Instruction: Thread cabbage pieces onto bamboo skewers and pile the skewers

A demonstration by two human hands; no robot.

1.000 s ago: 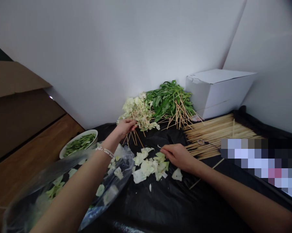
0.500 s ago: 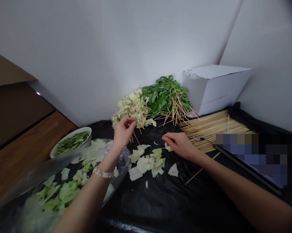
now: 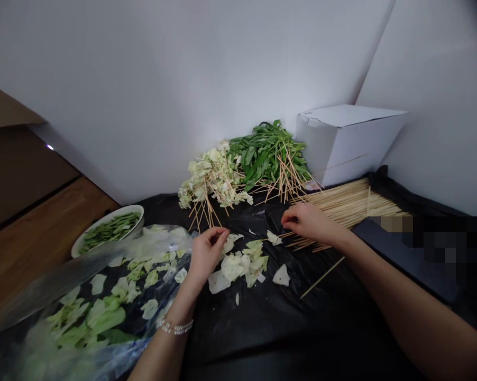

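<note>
My left hand (image 3: 207, 253), with a beaded bracelet (image 3: 176, 325) on its wrist, is at the left edge of a small pile of cabbage pieces (image 3: 234, 267). Its thumb and fingertips are pinched together; anything between them is too small to make out. My right hand (image 3: 312, 222) is over the near left ends of a spread of bamboo skewers (image 3: 341, 206), fingers curled together, their grip hidden. Just below it a cabbage piece (image 3: 274, 238) lies by a skewer tip. Beyond my left hand sit skewered cabbage pieces (image 3: 214, 172), their sticks pointing toward me.
Skewered leafy greens (image 3: 262, 153) lean by the wall beside a white box (image 3: 353, 143). At left are a bowl of cut green vegetables (image 3: 110, 232) and a clear plastic bag (image 3: 143, 323) with cabbage. A dark phone-like device (image 3: 405, 264) and one loose skewer (image 3: 321, 278) lie on black plastic sheeting (image 3: 262, 333).
My left hand has come back toward me from the skewered cabbage to the loose pieces. My right hand has moved right and slightly away, onto the skewers. The device's screen has gone dark.
</note>
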